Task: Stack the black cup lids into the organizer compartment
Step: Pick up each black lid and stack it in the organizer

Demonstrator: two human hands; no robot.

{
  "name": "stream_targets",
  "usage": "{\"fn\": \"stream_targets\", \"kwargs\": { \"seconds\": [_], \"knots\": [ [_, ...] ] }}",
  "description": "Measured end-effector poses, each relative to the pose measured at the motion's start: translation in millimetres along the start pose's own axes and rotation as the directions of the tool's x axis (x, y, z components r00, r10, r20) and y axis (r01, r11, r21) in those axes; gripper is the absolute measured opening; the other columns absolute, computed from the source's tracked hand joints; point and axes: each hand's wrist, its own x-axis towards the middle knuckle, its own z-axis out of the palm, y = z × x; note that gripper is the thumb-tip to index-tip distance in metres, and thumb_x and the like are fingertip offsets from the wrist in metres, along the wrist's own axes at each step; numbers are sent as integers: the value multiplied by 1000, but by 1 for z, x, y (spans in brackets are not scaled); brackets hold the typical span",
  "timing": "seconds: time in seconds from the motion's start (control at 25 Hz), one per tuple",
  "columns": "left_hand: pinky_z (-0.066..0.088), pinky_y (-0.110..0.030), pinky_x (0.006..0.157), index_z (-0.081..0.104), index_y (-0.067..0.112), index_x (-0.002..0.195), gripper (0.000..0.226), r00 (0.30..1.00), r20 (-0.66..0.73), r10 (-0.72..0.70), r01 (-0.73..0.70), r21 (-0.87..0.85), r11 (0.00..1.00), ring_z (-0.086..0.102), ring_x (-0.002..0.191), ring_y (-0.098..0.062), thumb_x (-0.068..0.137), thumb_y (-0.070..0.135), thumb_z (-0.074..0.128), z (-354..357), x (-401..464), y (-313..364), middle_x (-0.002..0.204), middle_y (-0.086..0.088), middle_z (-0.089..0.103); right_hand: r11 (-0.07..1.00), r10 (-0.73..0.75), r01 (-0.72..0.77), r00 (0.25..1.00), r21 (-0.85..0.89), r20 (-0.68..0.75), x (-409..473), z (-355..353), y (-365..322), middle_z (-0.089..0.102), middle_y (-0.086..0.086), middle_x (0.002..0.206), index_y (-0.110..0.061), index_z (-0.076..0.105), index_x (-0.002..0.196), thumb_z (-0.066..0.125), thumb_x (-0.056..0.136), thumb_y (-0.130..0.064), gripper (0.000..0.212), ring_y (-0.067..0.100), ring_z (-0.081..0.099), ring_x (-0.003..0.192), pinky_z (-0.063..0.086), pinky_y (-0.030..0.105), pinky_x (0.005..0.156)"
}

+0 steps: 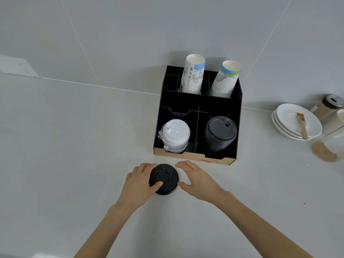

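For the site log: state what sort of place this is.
Probably a café or drinks-service counter: a black organizer holds paper cups, white lids and black lids, with stacked saucers beside it.

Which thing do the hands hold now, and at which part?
The left hand grips the black lid at its left rim, thumb on top. The right hand only touches its right edge.

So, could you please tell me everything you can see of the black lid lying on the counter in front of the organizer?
The black lid is round, matte, plastic-looking, with a raised rim and a small sip tab near its far edge. It lies flat, top up, on the white counter, just in front of the organizer. The left hand grips it, thumb on top, fingers curled round its far-left edge. The right hand is beside it, thumb at its right rim.
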Motion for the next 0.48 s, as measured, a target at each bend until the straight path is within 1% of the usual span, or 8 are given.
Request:
{"fn": "stream_targets", "kwargs": {
  "seconds": [0.12, 0.28, 0.48],
  "knots": [
    [34, -39, 100, 34, 21, 130, 59, 1000, 26, -13, 13, -18, 1000, 40, 122, -27, 80, 34, 62, 7, -3, -6, 135, -4, 43, 1000, 17, -17, 1000, 14, -6, 2, 11, 1, 33, 1, 143, -17, 29, 134, 54, 86, -22, 54, 19, 32, 130, 34, 33, 108],
    [33, -39, 102, 23, 19, 136, 70, 996, 85, -19, 22, -37, 999, 38, 123, -27, 79, 34, 63, 15, -5, -8, 139, -6, 37, 999, 29, -29, 1000, 26, -1, 6, 23, 1, 33, 2, 142, -16, 29, 133, 56, 85, -21, 56, 19, 33, 129, 34, 31, 107],
    [34, -37, 100, 25, 16, 135, 65, 998, 67, -1, 4, -43, 999, 38, 122, -28, 82, 29, 61, 19, -3, -11, 139, -8, 35, 997, 51, -48, 998, 66, -44, 9, 31, 0, 36, 4, 140, -14, 31, 133, 56, 84, -18, 54, 21, 36, 126, 37, 33, 105]
  ]
}}
